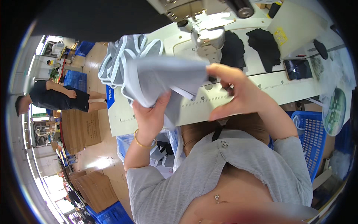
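My left hand (151,115) pinches the lower edge of a grey fabric piece (164,74) with pale trim, raised above the front of the sewing table. At the fabric's right corner, the index fingertip of my right hand (242,89) touches or nearly touches it. Thumb and index finger of that hand are spread apart; small dark spots show near its curled fingers, too unclear to name. Behind the left hand lies a heap of grey pieces with pale edging (115,61). The sewing machine (209,41) stands just beyond the raised fabric, which is blurred.
Black fabric pieces (265,46) lie right of the machine, near a phone (298,70). Below the table's left front is a plastic-lined bin (175,149) with scraps. A blue basket (311,138) stands at my right. Cartons (80,128) and another person (61,95) are at the left.
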Tool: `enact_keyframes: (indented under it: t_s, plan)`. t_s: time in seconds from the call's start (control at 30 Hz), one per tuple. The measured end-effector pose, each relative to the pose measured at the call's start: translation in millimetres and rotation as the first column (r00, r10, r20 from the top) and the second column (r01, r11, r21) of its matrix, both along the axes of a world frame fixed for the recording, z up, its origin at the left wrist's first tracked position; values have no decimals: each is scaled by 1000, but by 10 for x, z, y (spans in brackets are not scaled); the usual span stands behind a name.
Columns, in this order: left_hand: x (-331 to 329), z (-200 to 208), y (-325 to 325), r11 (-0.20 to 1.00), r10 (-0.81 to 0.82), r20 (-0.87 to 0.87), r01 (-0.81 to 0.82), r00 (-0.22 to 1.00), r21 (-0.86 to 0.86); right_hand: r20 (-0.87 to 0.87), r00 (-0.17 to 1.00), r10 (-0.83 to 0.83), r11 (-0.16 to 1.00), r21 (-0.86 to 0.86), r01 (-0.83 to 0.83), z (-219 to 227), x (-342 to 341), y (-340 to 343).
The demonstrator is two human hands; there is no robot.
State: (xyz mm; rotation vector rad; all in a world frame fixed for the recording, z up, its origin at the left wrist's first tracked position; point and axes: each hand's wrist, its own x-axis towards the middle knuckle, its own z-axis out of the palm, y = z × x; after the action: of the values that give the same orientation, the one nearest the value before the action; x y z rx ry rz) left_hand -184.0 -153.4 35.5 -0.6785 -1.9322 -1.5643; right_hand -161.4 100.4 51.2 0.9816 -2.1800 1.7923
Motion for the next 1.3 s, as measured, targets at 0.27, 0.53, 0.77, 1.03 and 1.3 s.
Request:
enact_keyframes:
  t_s: [0.27, 0.53, 0.77, 1.03, 1.3]
  plan:
    - [111, -63, -257, 965, -243, 947, 149, 208, 215, 633, 738, 233, 958, -20, -286, -487, -22, 24]
    - [90, -332, 228, 658, -160, -71, 53, 985, -751, 269, 962, -43, 985, 175, -5, -579, 239, 132]
    - [-85, -366, 397, 525, -464, 654, 780, 598, -340, -10, 966, -259, 963, -79, 258, -711, 451, 35]
    - [21, -204, 564, 798, -322, 765, 595, 557, -98, 379, 877, -295, 896, -210, 392, -694, 536, 41]
    - [-290, 15, 492, 608, -517, 709, 789, 480, -90, 53, 974, -222, 971, -80, 226, -694, 504, 284]
